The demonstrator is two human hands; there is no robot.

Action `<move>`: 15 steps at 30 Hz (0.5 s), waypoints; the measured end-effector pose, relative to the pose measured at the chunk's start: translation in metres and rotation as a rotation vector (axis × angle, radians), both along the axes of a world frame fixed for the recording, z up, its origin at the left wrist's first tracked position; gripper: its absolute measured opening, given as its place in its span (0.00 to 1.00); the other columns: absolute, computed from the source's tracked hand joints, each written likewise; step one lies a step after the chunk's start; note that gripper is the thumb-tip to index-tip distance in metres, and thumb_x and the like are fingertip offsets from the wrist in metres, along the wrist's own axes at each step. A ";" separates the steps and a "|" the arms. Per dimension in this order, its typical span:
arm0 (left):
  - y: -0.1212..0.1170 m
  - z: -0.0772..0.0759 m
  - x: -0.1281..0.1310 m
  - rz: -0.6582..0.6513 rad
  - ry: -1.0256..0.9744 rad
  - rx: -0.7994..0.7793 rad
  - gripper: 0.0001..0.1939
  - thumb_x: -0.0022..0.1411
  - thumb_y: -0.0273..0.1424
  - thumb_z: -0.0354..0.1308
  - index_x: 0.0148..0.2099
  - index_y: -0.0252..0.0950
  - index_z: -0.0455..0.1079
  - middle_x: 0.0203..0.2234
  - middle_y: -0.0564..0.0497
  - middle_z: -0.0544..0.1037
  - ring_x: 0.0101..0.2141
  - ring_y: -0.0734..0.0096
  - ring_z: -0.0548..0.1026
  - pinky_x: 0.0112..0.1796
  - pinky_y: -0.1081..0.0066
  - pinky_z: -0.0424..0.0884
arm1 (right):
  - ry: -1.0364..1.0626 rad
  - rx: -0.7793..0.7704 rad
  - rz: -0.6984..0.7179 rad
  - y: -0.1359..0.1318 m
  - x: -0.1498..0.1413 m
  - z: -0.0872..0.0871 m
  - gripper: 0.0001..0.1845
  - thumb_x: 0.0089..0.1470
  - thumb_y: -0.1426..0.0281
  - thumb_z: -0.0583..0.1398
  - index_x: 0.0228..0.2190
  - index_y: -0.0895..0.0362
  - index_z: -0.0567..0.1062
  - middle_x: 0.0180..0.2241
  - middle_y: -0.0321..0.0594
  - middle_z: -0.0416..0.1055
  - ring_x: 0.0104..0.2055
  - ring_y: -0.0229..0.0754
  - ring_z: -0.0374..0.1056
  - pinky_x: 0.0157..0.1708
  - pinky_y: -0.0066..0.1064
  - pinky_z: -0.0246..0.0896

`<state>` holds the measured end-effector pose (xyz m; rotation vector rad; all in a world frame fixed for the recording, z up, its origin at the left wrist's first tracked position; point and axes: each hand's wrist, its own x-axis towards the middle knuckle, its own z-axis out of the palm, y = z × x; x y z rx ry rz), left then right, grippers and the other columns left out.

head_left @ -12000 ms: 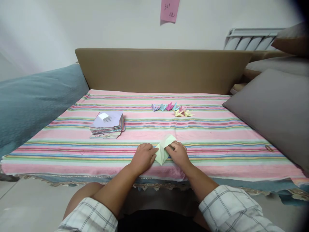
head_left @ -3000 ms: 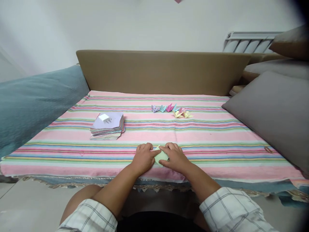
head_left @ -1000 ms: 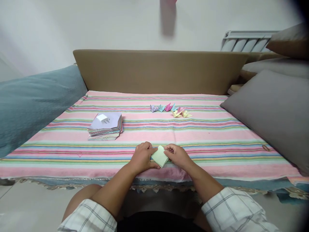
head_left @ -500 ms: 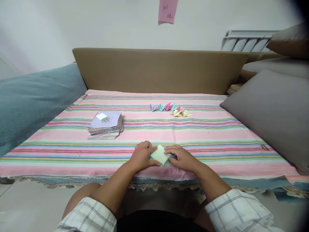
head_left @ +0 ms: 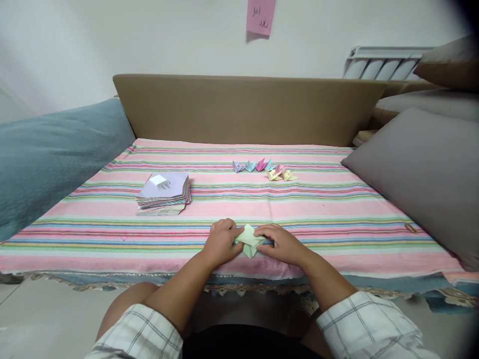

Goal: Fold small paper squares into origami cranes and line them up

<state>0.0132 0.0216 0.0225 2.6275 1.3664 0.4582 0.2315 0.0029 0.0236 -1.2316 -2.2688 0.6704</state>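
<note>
A small pale green folded paper (head_left: 248,239) lies near the front edge of the striped cloth (head_left: 322,209). My left hand (head_left: 221,241) pinches its left side with curled fingers. My right hand (head_left: 282,243) presses and grips its right side. A flap of the paper is partly lifted between the two hands. A stack of coloured paper squares (head_left: 164,193) with a small white plug-like object (head_left: 158,180) on top lies to the far left. A row of several finished folded paper figures (head_left: 263,169) sits further back.
A grey cushion (head_left: 419,169) lies on the right, a teal blanket (head_left: 52,154) on the left. A tan headboard-like panel (head_left: 247,107) stands behind the cloth. A pink note (head_left: 260,16) hangs on the wall. A small ring-like item (head_left: 410,228) lies at the right.
Over the last second the flat green square has been opened into a partly lifted flap. Both hands stayed on it at the same spot near the front edge.
</note>
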 end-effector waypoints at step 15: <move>0.003 -0.008 0.000 0.022 -0.029 0.030 0.17 0.61 0.40 0.49 0.49 0.45 0.70 0.34 0.48 0.68 0.38 0.64 0.65 0.39 0.63 0.58 | -0.043 0.111 -0.184 0.008 -0.017 -0.011 0.06 0.49 0.67 0.60 0.31 0.55 0.74 0.29 0.37 0.68 0.34 0.40 0.63 0.34 0.29 0.57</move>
